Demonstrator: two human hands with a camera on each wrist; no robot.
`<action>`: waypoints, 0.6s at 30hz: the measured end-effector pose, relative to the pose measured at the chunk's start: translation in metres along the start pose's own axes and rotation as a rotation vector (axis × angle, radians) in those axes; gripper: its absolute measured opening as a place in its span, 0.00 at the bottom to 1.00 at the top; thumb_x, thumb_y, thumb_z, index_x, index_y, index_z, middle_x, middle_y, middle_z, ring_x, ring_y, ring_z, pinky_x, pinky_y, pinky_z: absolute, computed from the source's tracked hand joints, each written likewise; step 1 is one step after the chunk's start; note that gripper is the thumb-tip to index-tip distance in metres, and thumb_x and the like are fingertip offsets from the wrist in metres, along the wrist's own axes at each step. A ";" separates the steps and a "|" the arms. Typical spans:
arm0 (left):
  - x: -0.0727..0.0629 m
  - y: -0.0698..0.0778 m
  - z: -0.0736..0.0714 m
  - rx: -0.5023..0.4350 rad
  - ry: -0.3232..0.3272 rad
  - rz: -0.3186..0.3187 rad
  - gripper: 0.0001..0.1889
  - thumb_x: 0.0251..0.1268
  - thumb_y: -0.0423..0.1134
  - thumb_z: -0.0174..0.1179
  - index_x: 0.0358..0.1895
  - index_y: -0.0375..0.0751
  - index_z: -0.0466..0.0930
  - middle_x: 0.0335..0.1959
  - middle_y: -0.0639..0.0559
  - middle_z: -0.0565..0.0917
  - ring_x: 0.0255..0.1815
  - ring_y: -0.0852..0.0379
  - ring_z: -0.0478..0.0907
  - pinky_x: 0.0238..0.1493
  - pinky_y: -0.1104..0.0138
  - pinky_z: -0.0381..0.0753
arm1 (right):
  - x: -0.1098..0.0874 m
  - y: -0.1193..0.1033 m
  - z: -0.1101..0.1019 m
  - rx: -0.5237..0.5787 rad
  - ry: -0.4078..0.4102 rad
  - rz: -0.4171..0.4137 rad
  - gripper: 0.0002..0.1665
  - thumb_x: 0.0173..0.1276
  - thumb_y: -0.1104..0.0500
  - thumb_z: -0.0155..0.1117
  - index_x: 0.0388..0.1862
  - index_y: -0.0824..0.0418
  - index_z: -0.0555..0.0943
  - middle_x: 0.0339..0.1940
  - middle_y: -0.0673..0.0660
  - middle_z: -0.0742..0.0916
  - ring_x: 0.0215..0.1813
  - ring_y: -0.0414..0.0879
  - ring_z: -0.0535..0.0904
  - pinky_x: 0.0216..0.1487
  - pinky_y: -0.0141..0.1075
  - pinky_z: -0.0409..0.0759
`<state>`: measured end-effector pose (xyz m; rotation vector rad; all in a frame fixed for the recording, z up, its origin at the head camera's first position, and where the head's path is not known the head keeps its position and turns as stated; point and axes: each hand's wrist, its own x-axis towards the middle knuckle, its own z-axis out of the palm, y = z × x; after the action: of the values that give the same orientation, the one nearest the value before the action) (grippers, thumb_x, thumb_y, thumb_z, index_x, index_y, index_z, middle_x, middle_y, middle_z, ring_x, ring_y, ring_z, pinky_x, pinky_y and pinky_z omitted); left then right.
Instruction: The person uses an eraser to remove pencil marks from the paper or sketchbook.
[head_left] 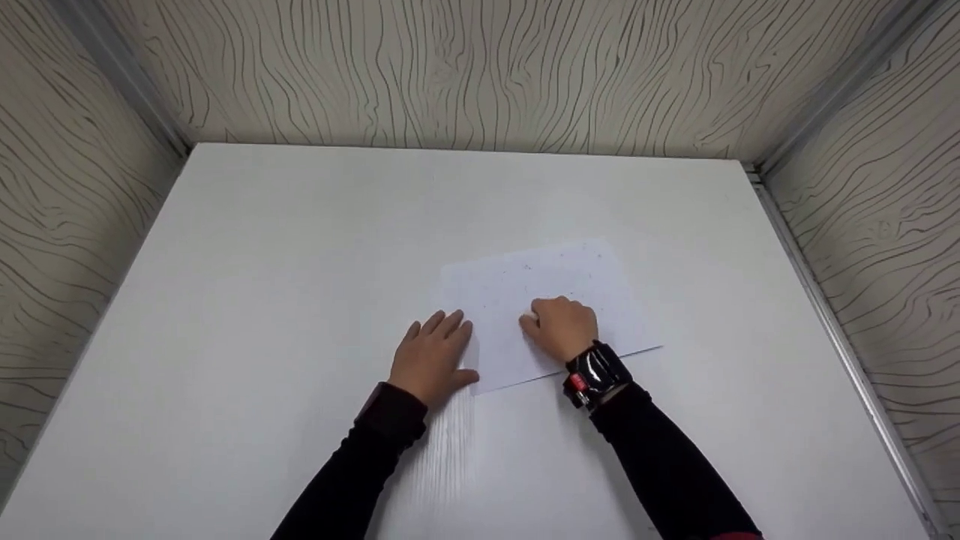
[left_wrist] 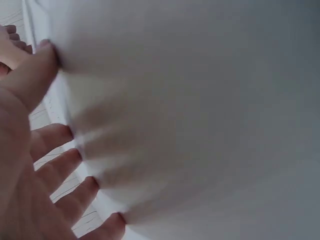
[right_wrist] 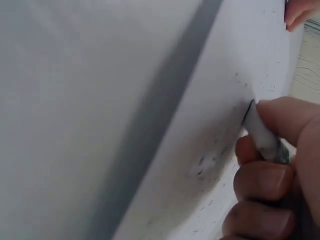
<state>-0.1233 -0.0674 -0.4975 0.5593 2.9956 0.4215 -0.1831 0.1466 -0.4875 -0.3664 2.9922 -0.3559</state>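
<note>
A sheet of white paper (head_left: 499, 341) lies at a slant on the white table, its near edge slightly raised on the right. My left hand (head_left: 433, 356) rests at the paper's left edge with fingers spread and straight. Over the middle of the sheet, my right hand (head_left: 566, 326) grips a small white eraser (right_wrist: 262, 134) between thumb and curled fingers. Its tip meets the paper, and a bit of green shows at its back end; the head view hides it behind the hand. Dark crumbs (right_wrist: 202, 165) and small flecks are scattered over the sheet.
The white table (head_left: 262, 300) spreads around the paper on all sides. Wood-patterned panels (head_left: 465, 75) rise behind it and to the left and right, with metal rails (head_left: 832, 322) along the right side.
</note>
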 end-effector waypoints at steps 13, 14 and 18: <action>0.002 0.014 0.008 -0.010 0.043 -0.049 0.36 0.59 0.59 0.73 0.68 0.48 0.77 0.73 0.43 0.71 0.76 0.39 0.64 0.70 0.38 0.64 | -0.013 0.000 0.007 0.029 -0.026 -0.094 0.22 0.74 0.47 0.64 0.21 0.55 0.73 0.16 0.48 0.73 0.21 0.45 0.71 0.24 0.40 0.70; 0.002 0.014 0.009 -0.001 0.046 -0.054 0.36 0.58 0.59 0.73 0.68 0.48 0.77 0.73 0.43 0.71 0.76 0.39 0.63 0.70 0.38 0.64 | -0.012 0.005 0.005 0.019 -0.021 -0.064 0.22 0.74 0.48 0.64 0.21 0.55 0.73 0.16 0.49 0.73 0.21 0.46 0.71 0.24 0.39 0.69; 0.002 0.015 0.010 0.009 0.042 -0.067 0.36 0.57 0.57 0.75 0.67 0.47 0.78 0.73 0.43 0.72 0.76 0.39 0.64 0.70 0.37 0.64 | -0.014 0.020 -0.002 0.000 0.010 0.025 0.23 0.74 0.50 0.64 0.19 0.56 0.72 0.15 0.50 0.72 0.21 0.47 0.70 0.24 0.39 0.67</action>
<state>-0.1194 -0.0509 -0.5031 0.4548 3.0479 0.4203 -0.1742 0.1695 -0.4894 -0.3274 3.0034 -0.3562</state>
